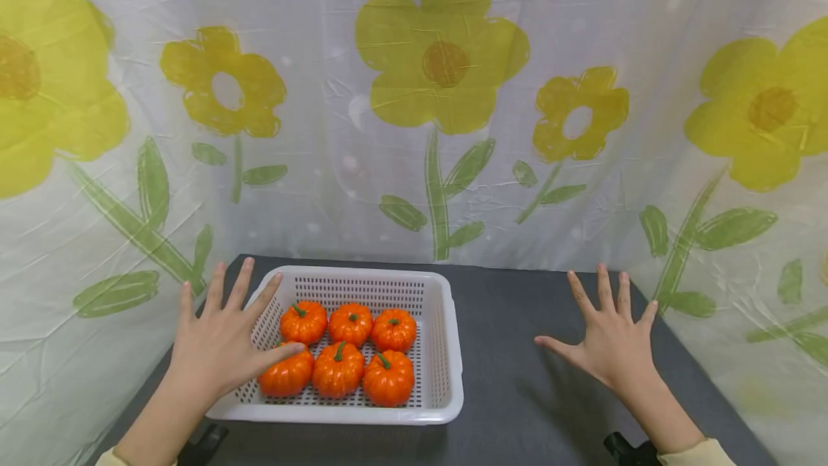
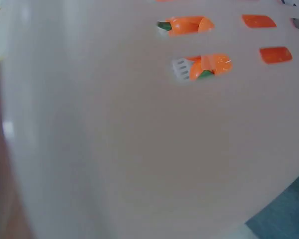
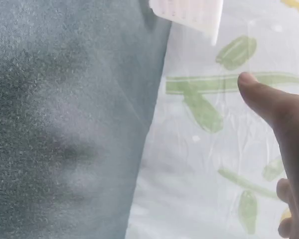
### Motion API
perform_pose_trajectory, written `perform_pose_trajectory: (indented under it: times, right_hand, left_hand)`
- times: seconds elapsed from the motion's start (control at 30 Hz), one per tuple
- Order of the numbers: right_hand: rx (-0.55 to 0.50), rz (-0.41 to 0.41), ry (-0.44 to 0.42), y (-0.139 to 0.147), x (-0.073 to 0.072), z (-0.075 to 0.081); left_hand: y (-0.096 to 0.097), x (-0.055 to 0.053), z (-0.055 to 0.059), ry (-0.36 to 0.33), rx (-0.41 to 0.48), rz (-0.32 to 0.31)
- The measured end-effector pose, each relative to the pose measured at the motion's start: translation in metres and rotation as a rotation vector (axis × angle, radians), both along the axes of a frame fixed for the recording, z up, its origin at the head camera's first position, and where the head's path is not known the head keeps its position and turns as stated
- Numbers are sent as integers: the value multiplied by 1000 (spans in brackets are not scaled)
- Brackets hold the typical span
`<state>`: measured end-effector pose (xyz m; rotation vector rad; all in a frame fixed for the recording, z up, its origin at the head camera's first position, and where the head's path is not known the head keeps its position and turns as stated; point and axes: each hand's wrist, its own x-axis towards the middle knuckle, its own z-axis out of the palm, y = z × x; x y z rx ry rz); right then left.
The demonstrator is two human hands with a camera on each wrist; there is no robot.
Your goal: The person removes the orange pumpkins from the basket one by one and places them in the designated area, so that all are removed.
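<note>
In the head view a white plastic basket [image 1: 453, 351] with slotted walls holds several small orange pumpkins [image 1: 338, 371] with green stems, set in two rows. My left hand [image 1: 223, 342] is spread over the basket's left side, its thumb in front of the front-left pumpkin; whether it touches anything I cannot tell. The left wrist view is filled by the basket's wall [image 2: 164, 144], with bits of orange pumpkin [image 2: 192, 25] showing through the slots. To the right of the basket, my right hand [image 1: 611, 340] is held with fingers spread above the dark table, holding nothing.
The dark grey table [image 1: 498, 351] reaches back to a white curtain [image 1: 323, 185] printed with yellow flowers, which hangs behind and along both sides. In the right wrist view a corner of the basket [image 3: 189, 15] shows near the table's edge.
</note>
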<state>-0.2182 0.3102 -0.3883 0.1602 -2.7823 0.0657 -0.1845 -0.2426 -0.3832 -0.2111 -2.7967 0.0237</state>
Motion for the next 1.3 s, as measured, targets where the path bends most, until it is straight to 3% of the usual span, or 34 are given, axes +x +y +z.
perform_pose_trajectory:
  times: [0.2, 0.4, 0.53, 0.7, 0.83, 1.07, 1.3]
  right_hand:
    - [-104, 30, -103, -2, -1, -1]
    - [-340, 87, -239, -9, -4, -4]
    - [-517, 111, -262, -18, -5, -6]
    - [-707, 129, -256, -32, -7, -6]
    - [-786, 159, -275, -46, -12, -6]
    - [-857, 173, -326, -75, -21, -9]
    - [-885, 204, -331, -99, -27, -10]
  left_hand:
    - [-4, -2, 0, 24, 43, -30]
    - [-15, 2, -4, 87, 237, -75]
    - [-30, 5, -14, 99, 403, -77]
    - [-47, 11, -33, 57, 548, -77]
    - [-55, 16, -47, 70, 636, -112]
    - [-60, 24, -69, 45, 727, -121]
    - [-68, 28, -89, -8, 754, -238]
